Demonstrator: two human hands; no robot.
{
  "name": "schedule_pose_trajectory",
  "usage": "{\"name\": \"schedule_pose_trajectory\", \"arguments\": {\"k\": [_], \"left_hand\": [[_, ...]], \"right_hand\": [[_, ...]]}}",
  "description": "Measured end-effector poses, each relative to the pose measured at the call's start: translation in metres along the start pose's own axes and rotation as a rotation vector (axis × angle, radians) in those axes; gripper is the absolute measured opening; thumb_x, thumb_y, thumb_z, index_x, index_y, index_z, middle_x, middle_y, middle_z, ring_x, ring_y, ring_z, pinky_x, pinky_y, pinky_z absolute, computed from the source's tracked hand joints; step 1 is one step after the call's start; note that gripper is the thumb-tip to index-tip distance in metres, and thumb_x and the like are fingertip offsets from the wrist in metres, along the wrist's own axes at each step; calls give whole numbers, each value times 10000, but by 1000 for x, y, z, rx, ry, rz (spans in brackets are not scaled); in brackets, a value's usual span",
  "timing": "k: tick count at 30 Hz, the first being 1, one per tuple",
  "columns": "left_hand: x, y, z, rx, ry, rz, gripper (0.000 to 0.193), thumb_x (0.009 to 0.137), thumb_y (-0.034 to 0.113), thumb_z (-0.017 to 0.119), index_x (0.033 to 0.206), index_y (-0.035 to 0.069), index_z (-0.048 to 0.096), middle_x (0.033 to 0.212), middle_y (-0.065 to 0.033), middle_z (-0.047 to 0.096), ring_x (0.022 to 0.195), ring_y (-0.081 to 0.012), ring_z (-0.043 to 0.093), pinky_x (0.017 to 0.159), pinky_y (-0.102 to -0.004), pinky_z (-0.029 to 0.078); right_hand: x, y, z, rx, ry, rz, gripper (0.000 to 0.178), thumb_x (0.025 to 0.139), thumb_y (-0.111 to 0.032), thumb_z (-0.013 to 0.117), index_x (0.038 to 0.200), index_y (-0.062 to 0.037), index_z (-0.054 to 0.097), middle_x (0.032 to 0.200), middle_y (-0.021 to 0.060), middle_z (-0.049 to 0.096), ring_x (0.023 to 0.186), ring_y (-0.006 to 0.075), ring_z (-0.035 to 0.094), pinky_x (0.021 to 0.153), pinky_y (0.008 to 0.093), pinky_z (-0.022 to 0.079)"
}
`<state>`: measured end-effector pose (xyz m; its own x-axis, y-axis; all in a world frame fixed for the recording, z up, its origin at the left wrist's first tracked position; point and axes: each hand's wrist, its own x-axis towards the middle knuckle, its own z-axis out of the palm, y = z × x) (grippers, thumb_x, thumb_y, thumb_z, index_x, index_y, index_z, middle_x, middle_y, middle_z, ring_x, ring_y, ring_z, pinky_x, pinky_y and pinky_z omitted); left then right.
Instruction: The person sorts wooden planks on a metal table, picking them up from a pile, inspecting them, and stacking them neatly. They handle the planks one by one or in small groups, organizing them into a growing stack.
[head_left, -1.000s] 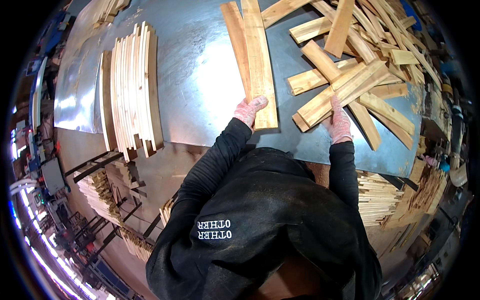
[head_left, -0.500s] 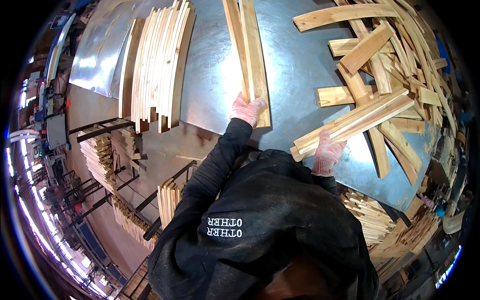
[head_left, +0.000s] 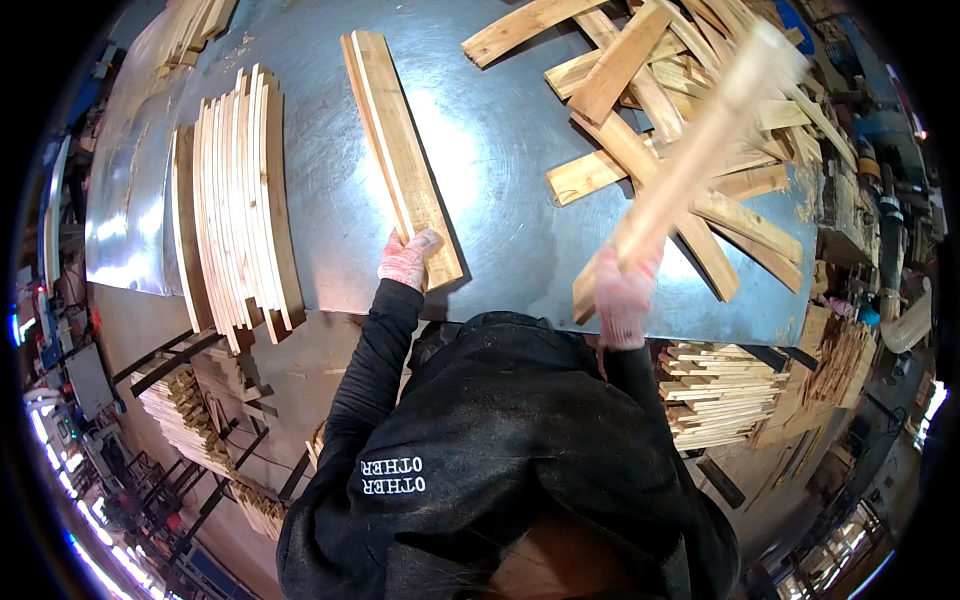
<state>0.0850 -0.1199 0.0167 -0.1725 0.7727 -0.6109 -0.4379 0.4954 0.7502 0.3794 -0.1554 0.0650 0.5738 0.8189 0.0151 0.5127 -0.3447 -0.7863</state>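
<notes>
My left hand (head_left: 408, 258), in a pink-and-white knit glove, grips the near end of a pair of wooden boards (head_left: 400, 150). They lie close together on the metal tabletop (head_left: 330, 200), one on its edge and the other showing its wide face. In my right hand (head_left: 626, 295), gloved the same way, is a long wooden plank (head_left: 690, 150), smeared by motion. It slants up to the right across a loose heap of boards (head_left: 620, 60). Whether a second piece is behind this plank cannot be made out.
A row of boards on edge (head_left: 240, 200) stands at the table's left, with more boards (head_left: 195, 35) at the far left corner. Stacked strips sit below the table on the right (head_left: 715, 395) and left (head_left: 180, 415). A pale hose (head_left: 908, 318) runs at far right.
The plank in my right hand has swung to a steeper slant, its far end raised. The boards at my left hand, spread in a narrow V before, now lie together. The whole view has shifted.
</notes>
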Motion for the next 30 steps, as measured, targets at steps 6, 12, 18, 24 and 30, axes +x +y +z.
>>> {"name": "schedule_pose_trajectory", "arguments": {"k": [6, 12, 18, 24, 30], "left_hand": [[-7, 7, 14, 33, 48, 5, 388, 817, 23, 674, 1182, 0, 543, 924, -89, 652, 781, -188, 631, 698, -337, 542], [-13, -17, 14, 776, -55, 449, 593, 908, 320, 651, 1340, -19, 429, 1183, -161, 576, 1113, -237, 554, 945, -362, 465], [2, -17, -19, -213, -254, -77, 718, 905, 607, 528, 1281, -4, 506, 1092, -214, 615, 1013, -341, 610, 840, -451, 520], [0, 19, -26, -785, -564, -372, 591, 915, 562, 570, 1147, 19, 561, 754, -99, 586, 638, -228, 586, 567, -365, 529], [8, 20, -48, 61, -57, 68, 430, 914, 241, 687, 1249, 2, 563, 1033, -56, 648, 919, -153, 613, 842, -274, 498]], "right_hand": [[15, -53, 56, -734, -307, -381, 823, 862, -493, 620, 1457, -4, 328, 1473, 263, 355, 1381, 385, 341, 1115, 472, 311], [-47, -64, 106, -96, -1012, -391, 1061, 772, -644, 664, 1517, -35, 218, 1467, 276, 346, 1390, 396, 323, 1130, 466, 300], [-10, -42, 106, 559, -1294, 226, 509, 866, -204, 653, 1295, 26, 504, 1107, 162, 642, 966, 213, 643, 839, 334, 525], [3, -51, 86, 1029, -1282, 684, 455, 918, -314, 642, 1196, 41, 578, 1038, 143, 667, 945, 257, 662, 827, 383, 545], [1, -51, 85, 609, -1020, 231, 546, 924, -360, 626, 1264, 57, 532, 1088, 144, 655, 999, 241, 644, 874, 337, 524]]}}
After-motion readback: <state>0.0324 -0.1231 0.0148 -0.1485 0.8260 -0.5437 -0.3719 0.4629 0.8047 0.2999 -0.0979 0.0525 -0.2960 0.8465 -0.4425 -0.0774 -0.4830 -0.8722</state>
